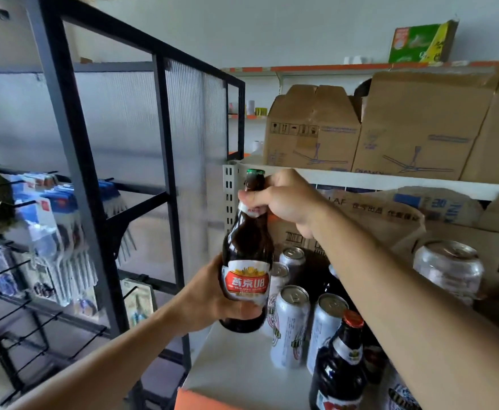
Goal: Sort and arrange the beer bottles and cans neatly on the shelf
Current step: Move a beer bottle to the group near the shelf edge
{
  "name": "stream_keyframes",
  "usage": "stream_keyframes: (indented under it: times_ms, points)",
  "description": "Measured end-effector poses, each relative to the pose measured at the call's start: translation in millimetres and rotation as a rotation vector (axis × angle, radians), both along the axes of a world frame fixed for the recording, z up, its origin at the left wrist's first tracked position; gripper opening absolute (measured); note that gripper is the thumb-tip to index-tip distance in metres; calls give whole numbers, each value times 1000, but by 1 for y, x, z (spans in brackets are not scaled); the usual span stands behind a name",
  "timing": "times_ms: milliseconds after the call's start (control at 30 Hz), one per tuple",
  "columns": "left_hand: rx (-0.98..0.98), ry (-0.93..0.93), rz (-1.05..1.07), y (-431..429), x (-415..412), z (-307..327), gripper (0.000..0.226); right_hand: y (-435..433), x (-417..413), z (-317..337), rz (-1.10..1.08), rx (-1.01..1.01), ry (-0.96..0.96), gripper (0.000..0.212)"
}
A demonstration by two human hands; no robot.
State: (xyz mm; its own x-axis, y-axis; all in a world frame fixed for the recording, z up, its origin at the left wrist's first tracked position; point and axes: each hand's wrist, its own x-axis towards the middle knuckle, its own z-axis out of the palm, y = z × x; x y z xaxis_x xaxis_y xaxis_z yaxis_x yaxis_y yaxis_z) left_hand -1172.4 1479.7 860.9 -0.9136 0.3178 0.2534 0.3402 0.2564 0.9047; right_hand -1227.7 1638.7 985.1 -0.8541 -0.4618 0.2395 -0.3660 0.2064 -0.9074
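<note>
Our right hand [283, 199] grips the brown bottle [246, 261] by its neck, our left hand [212, 294] clasps its labelled body, upright over the white shelf [236, 368] beside silver cans [289, 324].

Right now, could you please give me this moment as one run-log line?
left hand: grips brown beer bottle body | right hand: grips neck | bottle: upright, above white shelf edge | silver cans: standing behind
</note>
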Motion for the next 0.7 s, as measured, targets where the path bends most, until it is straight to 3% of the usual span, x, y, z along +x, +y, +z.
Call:
stream_keyframes:
  times_ms: [233, 400, 700]
  points:
    - [16, -145, -14, -28, -21, -51, 74, -26, -22, -44, -93, 97, -123, 25]
    - [-31, -194, 99, -36, -38, -84, 80, -40, -30, -67, -119, 65, -182, 12]
    - [-210, -265, 234, -39, -72, -127, 87, -58, -48, -115, -307, 168, -120, 20]
